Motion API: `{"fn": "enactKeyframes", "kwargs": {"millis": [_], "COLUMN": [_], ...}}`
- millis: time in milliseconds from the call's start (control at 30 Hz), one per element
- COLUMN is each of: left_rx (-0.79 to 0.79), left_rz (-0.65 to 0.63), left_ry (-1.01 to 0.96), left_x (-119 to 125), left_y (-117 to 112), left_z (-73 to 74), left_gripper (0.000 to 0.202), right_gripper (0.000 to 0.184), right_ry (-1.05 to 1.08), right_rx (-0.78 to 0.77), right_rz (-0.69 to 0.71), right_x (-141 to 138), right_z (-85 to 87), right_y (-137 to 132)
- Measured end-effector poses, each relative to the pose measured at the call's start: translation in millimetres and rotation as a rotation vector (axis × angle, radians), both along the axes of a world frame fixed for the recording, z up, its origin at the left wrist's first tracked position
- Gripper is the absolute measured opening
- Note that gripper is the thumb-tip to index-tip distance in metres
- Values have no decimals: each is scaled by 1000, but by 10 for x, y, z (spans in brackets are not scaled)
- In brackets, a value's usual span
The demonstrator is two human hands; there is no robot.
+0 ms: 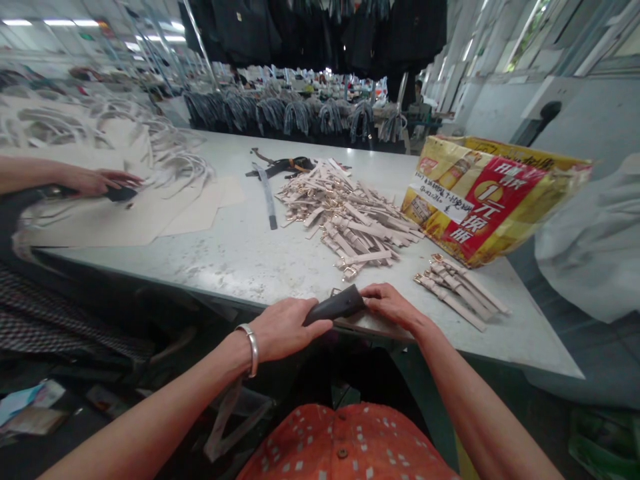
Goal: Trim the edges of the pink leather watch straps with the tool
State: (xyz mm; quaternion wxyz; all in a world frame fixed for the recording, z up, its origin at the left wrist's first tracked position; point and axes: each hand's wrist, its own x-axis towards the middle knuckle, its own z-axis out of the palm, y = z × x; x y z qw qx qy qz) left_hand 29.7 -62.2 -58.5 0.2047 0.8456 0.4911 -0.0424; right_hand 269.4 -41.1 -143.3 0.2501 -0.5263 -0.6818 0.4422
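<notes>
My left hand (287, 327), with a metal bangle on its wrist, is closed around a black hand-held tool (337, 305) with a broad, flat end; its exact kind I cannot make out. The tool points right, toward my right hand (390, 305), whose fingers are curled at the table's front edge. Under those fingers lies a beige buckle strap (373, 325), mostly hidden by the hand and the tool. Just beyond is a large heap of beige buckle straps (350, 213). A smaller group of straps (457, 287) lies to the right.
A yellow and red carton (495, 200) stands on the white table (220, 267) at right. Black straps (285, 165) lie behind the heap. At left, a co-worker's hand (95, 180) holds a black tool over beige sheets (185, 217). Dark bags (320, 33) hang behind.
</notes>
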Motion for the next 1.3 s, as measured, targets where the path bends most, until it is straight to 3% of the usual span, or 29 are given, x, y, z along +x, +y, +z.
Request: {"fn": "enactKeyframes", "kwargs": {"millis": [100, 267, 433, 533, 667, 967, 1167, 1300], "left_rx": [-98, -199, -168, -191, -209, -267, -316, -329], "left_rz": [79, 184, 161, 140, 134, 64, 91, 40], "left_ry": [-96, -172, -134, -111, -69, -38, -32, -12], "left_x": [-116, -304, -302, -262, -224, -77, -198, -142], "left_y": [28, 25, -26, -58, -63, 45, 207, 254], "left_z": [62, 124, 142, 159, 191, 197, 188, 228], "left_gripper": [46, 50, 47, 43, 43, 44, 46, 43], "right_gripper": [22, 28, 34, 35, 32, 6, 15, 15], "right_ry": [-50, -331, -463, -411, -278, -135, -169, -163], "right_rx": [118, 547, 715, 736, 699, 518, 483, 506], "right_rz": [22, -129, -19, 21, 17, -44, -81, -66], "right_x": [-16, -30, 92, 154, 123, 7, -13, -23], "right_z": [32, 93, -67, -142, -105, -63, -81, -82], "right_y": [-15, -119, -260, -317, -341, -250, -209, -196]}}
